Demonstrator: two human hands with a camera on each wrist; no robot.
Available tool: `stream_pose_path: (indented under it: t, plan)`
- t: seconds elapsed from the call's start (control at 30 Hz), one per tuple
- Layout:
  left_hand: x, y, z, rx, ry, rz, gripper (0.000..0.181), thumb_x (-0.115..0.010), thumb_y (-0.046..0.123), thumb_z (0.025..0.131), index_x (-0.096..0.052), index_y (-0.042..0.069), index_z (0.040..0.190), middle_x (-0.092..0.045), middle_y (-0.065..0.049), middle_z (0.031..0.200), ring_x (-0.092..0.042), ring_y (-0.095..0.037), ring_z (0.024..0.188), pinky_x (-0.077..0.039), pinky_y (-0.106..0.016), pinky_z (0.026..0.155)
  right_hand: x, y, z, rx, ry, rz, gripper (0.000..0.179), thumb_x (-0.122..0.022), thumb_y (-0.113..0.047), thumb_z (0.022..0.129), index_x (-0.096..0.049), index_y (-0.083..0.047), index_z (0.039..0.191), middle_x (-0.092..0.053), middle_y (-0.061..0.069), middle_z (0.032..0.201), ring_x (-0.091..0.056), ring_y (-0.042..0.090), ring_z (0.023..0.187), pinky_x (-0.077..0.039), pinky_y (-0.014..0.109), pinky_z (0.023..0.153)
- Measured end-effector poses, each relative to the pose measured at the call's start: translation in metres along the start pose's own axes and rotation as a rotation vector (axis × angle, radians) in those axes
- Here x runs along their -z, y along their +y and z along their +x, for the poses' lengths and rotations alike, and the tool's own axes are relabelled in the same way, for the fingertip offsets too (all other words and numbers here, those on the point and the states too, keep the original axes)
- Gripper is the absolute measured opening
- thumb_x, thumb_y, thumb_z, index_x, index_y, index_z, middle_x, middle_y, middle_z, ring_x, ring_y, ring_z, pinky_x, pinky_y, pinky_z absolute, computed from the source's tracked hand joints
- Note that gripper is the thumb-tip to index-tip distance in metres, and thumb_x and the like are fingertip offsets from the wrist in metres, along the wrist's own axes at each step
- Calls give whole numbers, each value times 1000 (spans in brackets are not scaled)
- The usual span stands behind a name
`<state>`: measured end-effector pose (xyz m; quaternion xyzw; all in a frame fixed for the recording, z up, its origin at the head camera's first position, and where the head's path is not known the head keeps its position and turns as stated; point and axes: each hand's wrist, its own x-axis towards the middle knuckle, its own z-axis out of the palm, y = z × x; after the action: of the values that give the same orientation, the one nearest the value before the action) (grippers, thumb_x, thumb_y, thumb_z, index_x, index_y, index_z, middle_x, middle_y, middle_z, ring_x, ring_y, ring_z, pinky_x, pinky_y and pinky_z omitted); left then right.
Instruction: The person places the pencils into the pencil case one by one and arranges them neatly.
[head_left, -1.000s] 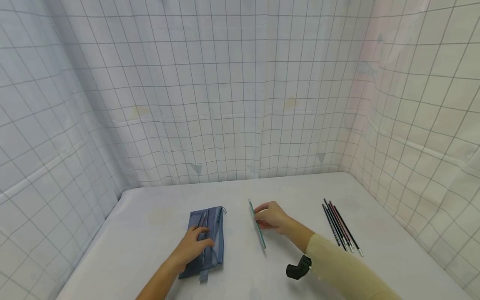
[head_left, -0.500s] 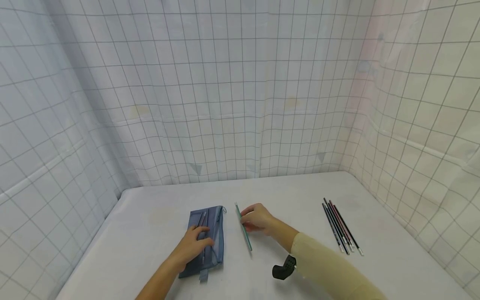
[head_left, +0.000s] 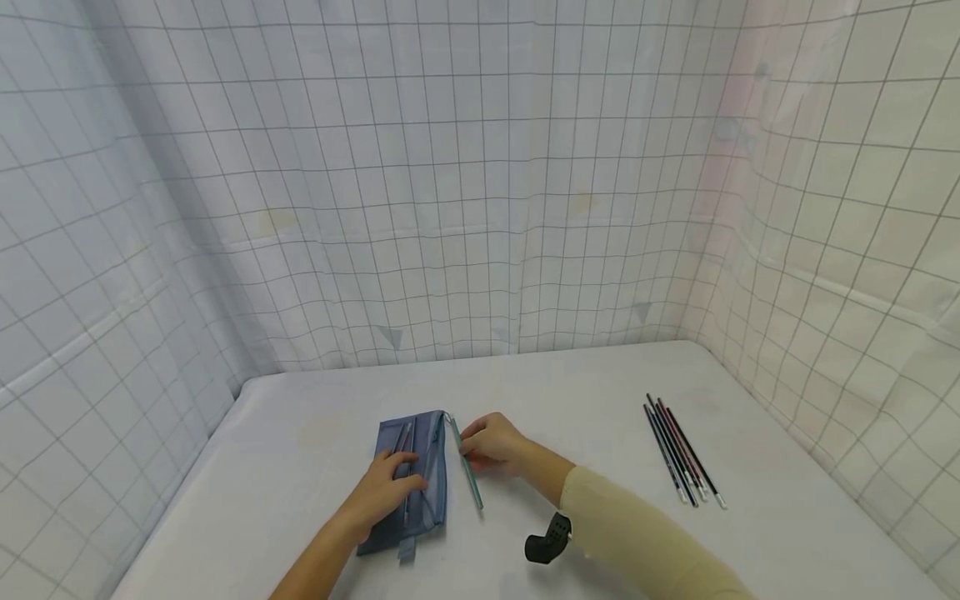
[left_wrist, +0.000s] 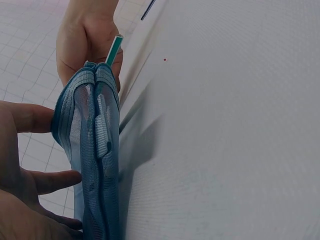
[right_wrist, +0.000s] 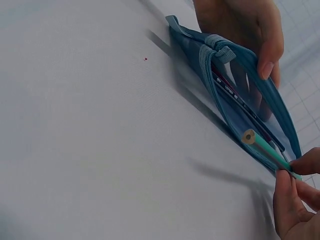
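While my left hand (head_left: 382,497) touched the blue mesh pouch (head_left: 435,457) with its fingers spread, my right hand (head_left: 491,440) pinched a slim green pencil (head_left: 472,481) between thumb and fingers, just beside the pouch's gaping zipped side. The green pencil's flat end showed pale wood around a dark core. At least 2 slender pencils (right_wrist: 230,92) lay inside the mesh. Well apart to the right, dark and reddish pencils (head_left: 682,450), some white-ended, rested on the white table (head_left: 585,383).

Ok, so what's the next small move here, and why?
Probably ease the green pencil into the blue pouch: the right hand pinches it close to the gaping opening, the left hand holds the pouch's edge, and other pencils already lie inside.
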<state>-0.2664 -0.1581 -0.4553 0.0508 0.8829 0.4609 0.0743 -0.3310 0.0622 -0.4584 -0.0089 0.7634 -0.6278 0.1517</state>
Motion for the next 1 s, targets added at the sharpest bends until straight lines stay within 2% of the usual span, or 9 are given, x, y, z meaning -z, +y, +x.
stream_pose_path:
  t: [0.43, 0.67, 0.8, 0.9, 1.0]
  plan:
    - [-1, 0, -1, 6, 2, 4, 62, -70, 27, 90, -57, -1, 143, -19, -40, 160, -16, -64, 144, -21, -80, 107, -20, -4, 5, -55, 10, 19, 17, -74, 4, 87, -70, 3, 104, -69, 10, 83, -64, 14, 66, -55, 22, 54]
    - [-3, 0, -1, 22, -1, 18, 62, -70, 29, 90, -56, -1, 143, -19, -40, 160, -16, -64, 145, -21, -80, 107, -33, -6, 5, -50, 8, 25, 17, -75, 0, 90, -69, 1, 106, -72, 10, 87, -68, 16, 70, -57, 24, 56]
    - [-3, 1, -1, 29, -2, 11, 62, -70, 29, 90, -56, -2, 143, -18, -40, 160, -15, -64, 145, -20, -80, 107, -39, -6, 5, -46, -23, 146, 29, -69, 4, 93, -64, 8, 121, -70, 15, 94, -70, 20, 78, -61, 30, 67]
    - [-3, 3, -3, 28, -4, 1, 63, -70, 29, 90, -56, -3, 143, -17, -41, 160, -14, -64, 145, -19, -80, 108, -41, -6, 4, -49, -81, 239, 44, -62, 7, 95, -53, 13, 137, -66, 20, 100, -71, 26, 87, -61, 38, 79]
    - [-3, 4, -4, 30, -5, -2, 63, -70, 29, 90, -56, -3, 142, -17, -41, 160, -14, -64, 145, -18, -79, 108, -41, -6, 3, -58, -116, 261, 50, -61, 7, 95, -48, 14, 143, -67, 21, 102, -72, 29, 91, -61, 43, 83]
